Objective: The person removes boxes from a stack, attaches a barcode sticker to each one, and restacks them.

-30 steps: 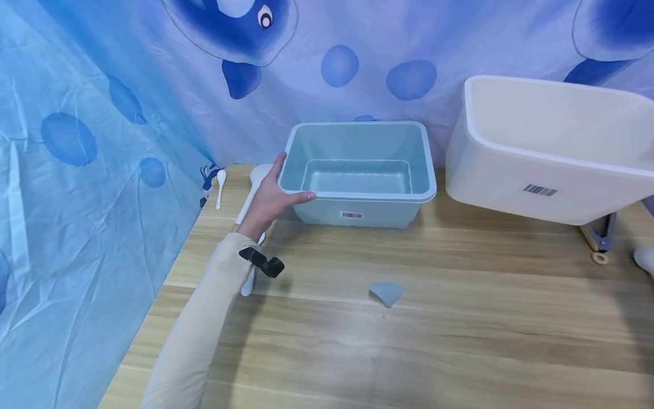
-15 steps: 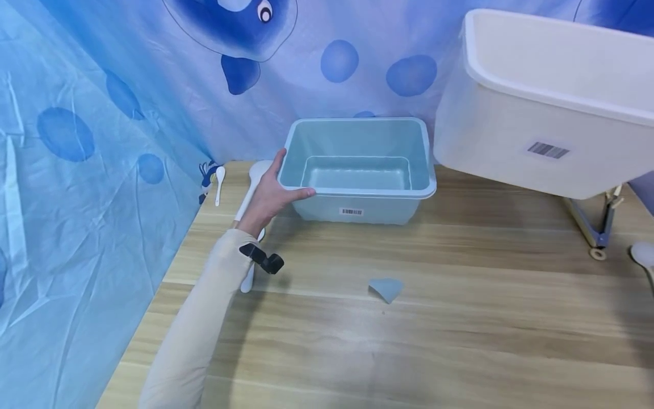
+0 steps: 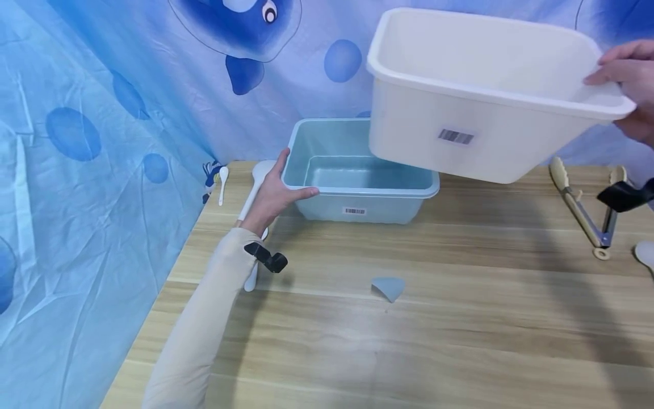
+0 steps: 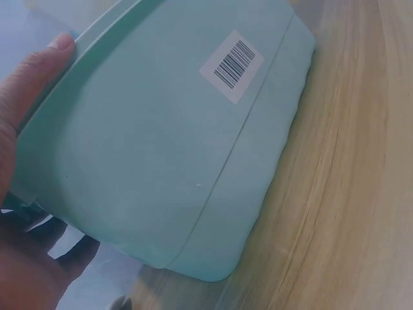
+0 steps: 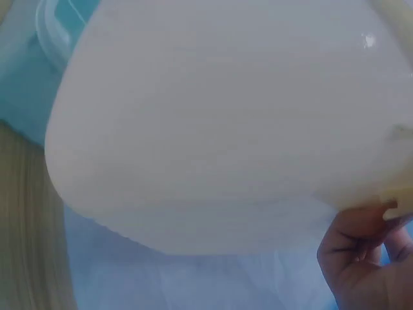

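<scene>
A light teal plastic bin stands on the table against the curtain, a barcode label on its front. My left hand grips its left front corner, thumb over the rim; the left wrist view shows the thumb on the rim and fingers under it. A larger white bin hangs tilted in the air, its left part over the teal bin and hiding that bin's right rear. My right hand pinches the white bin's right rim; in the right wrist view the fingers curl round that edge.
Tongs lie spread on the right, near a white spoon head at the edge. A white ladle-like utensil lies partly under my left forearm, a small white spoon beyond it. A blue-grey scrap lies mid-table.
The white bin has first risen, then moved left over the teal bin. My right hand has come into view on its rim, uncovering the tongs. My left hand and the teal bin stay put.
</scene>
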The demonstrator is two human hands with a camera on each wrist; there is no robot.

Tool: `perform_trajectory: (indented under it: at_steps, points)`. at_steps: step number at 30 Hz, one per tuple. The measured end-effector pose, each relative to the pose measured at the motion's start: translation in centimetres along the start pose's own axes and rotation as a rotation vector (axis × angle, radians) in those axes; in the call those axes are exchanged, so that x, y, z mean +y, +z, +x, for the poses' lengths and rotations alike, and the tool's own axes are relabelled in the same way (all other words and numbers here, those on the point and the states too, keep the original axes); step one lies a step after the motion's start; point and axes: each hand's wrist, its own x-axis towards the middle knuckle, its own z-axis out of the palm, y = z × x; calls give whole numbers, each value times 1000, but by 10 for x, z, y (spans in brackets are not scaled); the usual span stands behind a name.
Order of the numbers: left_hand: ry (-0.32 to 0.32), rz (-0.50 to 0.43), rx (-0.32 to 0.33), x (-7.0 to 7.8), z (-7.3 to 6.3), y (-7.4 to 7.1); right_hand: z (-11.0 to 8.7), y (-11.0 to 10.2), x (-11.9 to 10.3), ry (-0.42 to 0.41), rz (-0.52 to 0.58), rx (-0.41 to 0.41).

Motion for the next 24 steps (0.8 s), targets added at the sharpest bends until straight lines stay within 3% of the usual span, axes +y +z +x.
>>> perform_trajectory:
  at_steps: [7, 14, 16, 21, 24]
  points:
    - [-3, -1, 5, 0, -3, 3, -6, 56, 6, 109, -406, -40]
    - [16, -6, 4, 0, -2, 10, -5, 98, 18, 152, -300, -78]
    - [14, -3, 3, 0, -2, 11, -4, 105, 23, 146, -336, -94]
    - [11, -14, 8, 1, -4, 15, -2, 116, 33, 154, -389, -118]
    - [17, -16, 6, 2, -5, 17, -1, 115, 38, 169, -367, -133]
